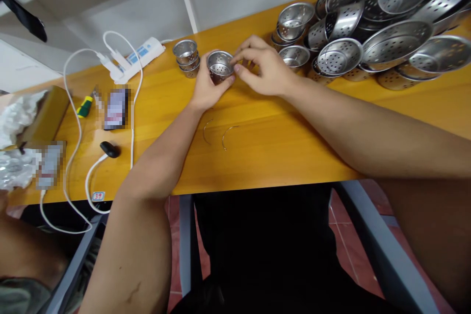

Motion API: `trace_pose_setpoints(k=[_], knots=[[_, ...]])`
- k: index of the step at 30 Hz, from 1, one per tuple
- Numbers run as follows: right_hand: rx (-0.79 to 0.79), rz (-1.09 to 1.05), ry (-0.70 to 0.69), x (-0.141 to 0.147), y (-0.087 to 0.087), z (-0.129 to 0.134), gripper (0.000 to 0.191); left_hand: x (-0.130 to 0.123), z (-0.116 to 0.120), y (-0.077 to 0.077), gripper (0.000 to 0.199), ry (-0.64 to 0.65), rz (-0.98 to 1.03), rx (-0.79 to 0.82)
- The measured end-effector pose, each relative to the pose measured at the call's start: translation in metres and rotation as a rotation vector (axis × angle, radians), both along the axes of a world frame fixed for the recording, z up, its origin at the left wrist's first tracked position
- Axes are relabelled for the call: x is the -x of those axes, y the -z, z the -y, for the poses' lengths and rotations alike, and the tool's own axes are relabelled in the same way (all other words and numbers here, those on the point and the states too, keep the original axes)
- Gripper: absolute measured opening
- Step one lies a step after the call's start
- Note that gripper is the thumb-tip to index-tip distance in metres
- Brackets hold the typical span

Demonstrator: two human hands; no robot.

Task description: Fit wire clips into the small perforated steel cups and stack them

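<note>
My left hand [209,86] is wrapped round a small perforated metal cup [220,65], its open mouth facing up toward me. At the cup's right rim, the thumb and fingers of my right hand [257,66] are curled close together. Whether they pinch the rim or something thin there, I cannot make out. Just left of the held cup stands a short stack of similar metal cups [186,54]. Two thin curved wires [225,138] lie on the yellow wooden table [279,147] in front of my hands.
Many perforated metal cups [338,56] of several sizes are piled at the right. A white power strip [142,61] with cables, a phone [116,109], a green-yellow tool handle [85,107] and a black plug-like object [109,149] lie left. Another person's leg [29,250] shows lower left.
</note>
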State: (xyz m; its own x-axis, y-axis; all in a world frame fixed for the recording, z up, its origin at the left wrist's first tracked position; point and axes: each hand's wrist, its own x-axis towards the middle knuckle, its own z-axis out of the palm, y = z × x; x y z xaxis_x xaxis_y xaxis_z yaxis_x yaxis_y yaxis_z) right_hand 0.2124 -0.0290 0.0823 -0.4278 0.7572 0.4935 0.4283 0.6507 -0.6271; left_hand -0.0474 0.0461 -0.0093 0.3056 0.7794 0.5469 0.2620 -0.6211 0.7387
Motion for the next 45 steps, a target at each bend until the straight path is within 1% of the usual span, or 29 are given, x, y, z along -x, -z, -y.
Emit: trace_pose_setpoints(k=[2, 6, 10, 13, 15, 18, 21, 23, 25, 26, 28, 31, 33, 35, 36, 38, 39, 40, 42, 44, 45], knots=[[-0.013, 0.01, -0.021, 0.0, 0.004, -0.001, 0.046, -0.002, 0.001, -0.001, 0.121, -0.007, 0.0, -0.005], [-0.05, 0.014, -0.067, 0.003, 0.014, -0.004, 0.044, -0.007, 0.004, -0.002, 0.128, -0.003, 0.001, -0.063], [-0.029, 0.018, -0.096, 0.008, 0.025, -0.006, 0.044, -0.011, 0.006, -0.003, 0.122, 0.024, -0.026, -0.052], [-0.033, 0.022, -0.081, 0.01, 0.022, -0.003, 0.043, -0.011, 0.006, -0.001, 0.118, 0.037, -0.012, -0.057], [-0.064, 0.042, -0.038, 0.01, 0.013, 0.003, 0.043, -0.01, 0.005, 0.002, 0.113, 0.04, 0.004, -0.064], [-0.122, 0.102, 0.002, 0.009, -0.005, 0.014, 0.042, -0.007, 0.004, 0.003, 0.105, 0.039, -0.006, -0.055], [-0.157, 0.227, -0.046, 0.013, -0.017, 0.023, 0.031, -0.006, 0.005, 0.001, 0.101, 0.069, -0.055, -0.068], [-0.159, 0.297, -0.082, 0.017, -0.022, 0.027, 0.032, -0.009, 0.007, 0.0, 0.103, 0.103, -0.071, -0.093], [-0.129, 0.326, -0.076, 0.02, -0.029, 0.029, 0.036, -0.012, 0.01, 0.0, 0.107, 0.118, -0.071, -0.092], [-0.105, 0.346, -0.05, 0.02, -0.034, 0.029, 0.037, -0.014, 0.013, 0.0, 0.108, 0.116, -0.068, -0.077], [-0.063, 0.438, 0.05, 0.014, -0.05, 0.03, 0.037, -0.015, 0.017, -0.002, 0.11, 0.11, -0.068, -0.024], [-0.045, 0.628, 0.278, -0.005, -0.079, 0.029, 0.033, -0.012, 0.022, -0.005, 0.11, 0.103, -0.054, 0.043], [0.003, 0.728, 0.4, -0.021, -0.097, 0.028, 0.039, -0.009, 0.023, -0.007, 0.106, 0.089, -0.04, 0.064], [0.106, 0.824, 0.445, -0.034, -0.11, 0.026, 0.048, -0.006, 0.022, -0.007, 0.1, 0.073, -0.037, 0.071], [0.155, 0.857, 0.455, -0.039, -0.114, 0.025, 0.054, -0.005, 0.02, -0.006, 0.099, 0.067, -0.04, 0.068], [0.196, 0.887, 0.467, -0.045, -0.115, 0.021, 0.063, -0.004, 0.018, -0.005, 0.096, 0.056, -0.045, 0.043], [0.189, 0.894, 0.466, -0.047, -0.112, 0.018, 0.064, -0.004, 0.017, -0.004, 0.095, 0.048, -0.044, 0.023], [0.17, 0.902, 0.463, -0.048, -0.109, 0.014, 0.06, -0.004, 0.016, -0.005, 0.094, 0.035, -0.041, 0.0], [0.12, 0.919, 0.456, -0.05, -0.097, 0.005, 0.045, -0.003, 0.016, -0.009, 0.092, -0.002, -0.034, -0.048], [0.095, 0.922, 0.467, -0.053, -0.084, -0.005, 0.034, 0.0, 0.018, -0.018, 0.089, -0.054, -0.033, -0.111], [0.087, 0.92, 0.476, -0.054, -0.079, -0.01, 0.032, 0.002, 0.02, -0.024, 0.087, -0.087, -0.035, -0.15]])
